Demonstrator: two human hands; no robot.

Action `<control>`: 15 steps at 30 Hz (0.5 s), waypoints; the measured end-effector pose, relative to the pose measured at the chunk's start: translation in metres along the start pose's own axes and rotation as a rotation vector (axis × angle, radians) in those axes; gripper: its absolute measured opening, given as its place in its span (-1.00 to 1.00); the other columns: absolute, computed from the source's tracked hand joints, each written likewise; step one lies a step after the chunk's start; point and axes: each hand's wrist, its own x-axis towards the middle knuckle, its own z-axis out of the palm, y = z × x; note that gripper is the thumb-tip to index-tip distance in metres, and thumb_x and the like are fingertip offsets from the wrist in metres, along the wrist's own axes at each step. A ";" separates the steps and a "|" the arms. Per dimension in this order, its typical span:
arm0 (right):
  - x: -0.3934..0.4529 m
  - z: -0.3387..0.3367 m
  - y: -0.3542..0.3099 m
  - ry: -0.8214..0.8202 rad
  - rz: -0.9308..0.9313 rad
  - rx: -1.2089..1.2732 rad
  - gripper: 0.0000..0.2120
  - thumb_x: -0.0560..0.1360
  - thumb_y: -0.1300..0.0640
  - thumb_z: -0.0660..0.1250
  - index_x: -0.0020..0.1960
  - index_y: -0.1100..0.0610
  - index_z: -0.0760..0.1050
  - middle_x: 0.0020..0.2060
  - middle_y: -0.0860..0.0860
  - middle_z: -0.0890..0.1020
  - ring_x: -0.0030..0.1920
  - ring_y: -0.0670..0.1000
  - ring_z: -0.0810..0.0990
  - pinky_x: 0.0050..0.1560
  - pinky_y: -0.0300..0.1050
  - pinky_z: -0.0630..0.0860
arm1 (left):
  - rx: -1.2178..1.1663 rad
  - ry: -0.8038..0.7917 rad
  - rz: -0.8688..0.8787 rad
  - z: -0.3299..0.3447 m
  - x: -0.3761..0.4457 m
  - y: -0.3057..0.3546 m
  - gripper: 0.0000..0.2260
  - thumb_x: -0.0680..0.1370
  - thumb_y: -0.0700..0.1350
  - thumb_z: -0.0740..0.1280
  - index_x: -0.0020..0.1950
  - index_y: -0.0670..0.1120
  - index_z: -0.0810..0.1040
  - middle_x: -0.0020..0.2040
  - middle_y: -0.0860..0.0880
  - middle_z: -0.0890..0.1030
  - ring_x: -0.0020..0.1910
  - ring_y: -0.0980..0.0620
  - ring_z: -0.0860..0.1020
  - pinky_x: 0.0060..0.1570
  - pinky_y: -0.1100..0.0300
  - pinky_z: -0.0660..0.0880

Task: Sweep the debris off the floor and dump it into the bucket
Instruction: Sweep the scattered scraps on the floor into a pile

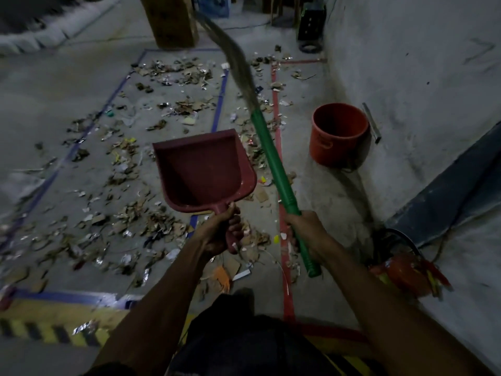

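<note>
My left hand (221,234) has its fingers (235,226) wrapped round the handle of the maroon dustpan (202,169). The pan is held up off the floor, mouth pointing away from me and empty. My right hand (303,233) has its fingers curled round the green broom handle (273,158), near the butt end. The broom's long axis runs up and away to the left from that hand, crossing just right of the pan. The grass bristles (230,55) are in the air, blurred, not touching the floor.

Key relation: the debris (130,169) lies below and ahead of both hands, mostly left of the left hand, inside the blue tape outline (219,96). A thinner scatter runs along the red tape line (276,126) between the two hands. The orange bucket (339,134) stands ahead and right of the right hand, upright, against the wall (420,77). Looks empty, but the interior is dim.

Judgement: nothing swept yet. Next I need the bristles down at the far end, pulling towards me. The right hand is nearer the bucket, yet the pan is in the left, so the dump crosses over the broom.

Surface is a dusty concrete floor (54,99), poorly lit. A wooden post (170,20) stands beyond the debris. A red-and-yellow bundle with cables (406,272) sits on the floor close right of the right hand, a snag risk.
</note>
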 end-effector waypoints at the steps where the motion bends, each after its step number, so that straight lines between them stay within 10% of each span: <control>1: 0.002 0.003 -0.005 -0.008 0.018 0.036 -0.73 0.45 0.00 0.46 -0.16 0.17 0.46 -0.58 0.02 0.44 -0.64 -0.03 0.37 -0.57 -0.24 0.32 | -0.060 -0.037 -0.024 -0.009 -0.005 -0.003 -0.76 0.54 -0.03 0.21 -0.29 -0.10 0.45 -0.50 0.04 0.29 -0.57 0.12 0.29 -0.54 0.27 0.33; 9: 0.010 0.054 -0.029 -0.135 0.189 0.238 -0.49 0.27 -0.28 0.54 -0.18 0.11 0.45 -0.56 0.01 0.40 -0.61 -0.05 0.33 -0.61 -0.25 0.32 | 0.091 -0.071 -0.217 -0.041 -0.038 0.000 -0.77 0.50 -0.11 0.27 -0.35 -0.08 0.35 -0.58 0.05 0.24 -0.65 0.14 0.22 -0.64 0.31 0.22; 15: 0.021 0.100 -0.033 -0.024 0.201 0.161 -0.84 0.38 0.25 0.47 -0.23 0.18 0.47 -0.62 0.00 0.42 -0.68 -0.07 0.34 -0.64 -0.29 0.29 | 0.370 -0.038 -0.312 -0.072 -0.039 0.032 -0.72 0.52 -0.11 0.32 -0.38 -0.08 0.42 -0.53 0.02 0.33 -0.61 0.10 0.27 -0.58 0.30 0.21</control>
